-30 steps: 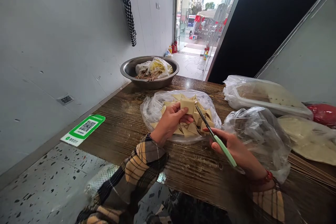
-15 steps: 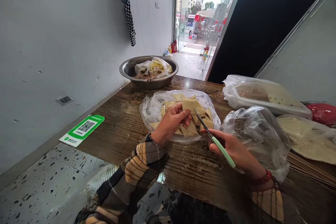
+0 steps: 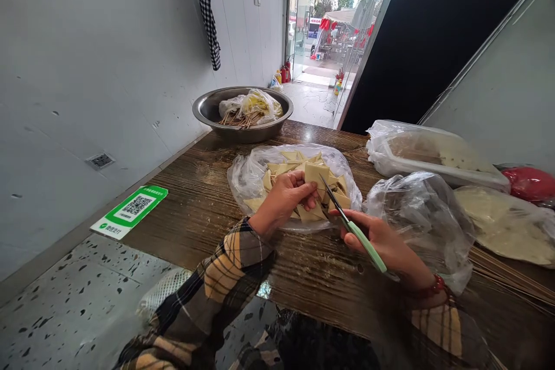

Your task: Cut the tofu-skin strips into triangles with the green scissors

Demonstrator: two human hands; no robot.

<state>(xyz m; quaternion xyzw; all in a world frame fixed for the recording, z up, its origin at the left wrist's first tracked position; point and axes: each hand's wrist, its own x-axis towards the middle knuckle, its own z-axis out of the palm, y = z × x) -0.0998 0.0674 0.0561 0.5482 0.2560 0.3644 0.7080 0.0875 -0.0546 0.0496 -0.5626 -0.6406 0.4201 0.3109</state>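
1. Left fingers point(image 3: 307, 188) pinch a pale square point(image 3: 316, 172) by its lower left side, thumb toward the camera. Hold looks slight, one side only; a sideways push could pivot or buckle the sheet.
2. Right fingers point(image 3: 352, 240) wrapped on the green-handled scissors point(image 3: 362, 239). Blades point(image 3: 335, 200) slant up and left, tips overlapping the square in view. Contact, and how far they are parted, cannot be told.
3. Main hazard, my judgement: left thumb sits near the blade tips. A slip of the square or a late shift of grip could bring skin into the cut.
4. Square is upright over a heap of pieces point(image 3: 309, 215). If the pinch loosened, it would likely drop among them and be hard to pick out. Blades dipping low might snag a piece.
5. Heap lies on a clear bag point(image 3: 243, 176), edges loose and crumpled. Low blades could nick the film; a dragging sleeve point(image 3: 243, 248) might tug it across the desk point(image 3: 191, 214).
6. Second bag point(image 3: 422, 219) near right wrist: loose film could catch on the bracelet point(image 3: 436, 286).
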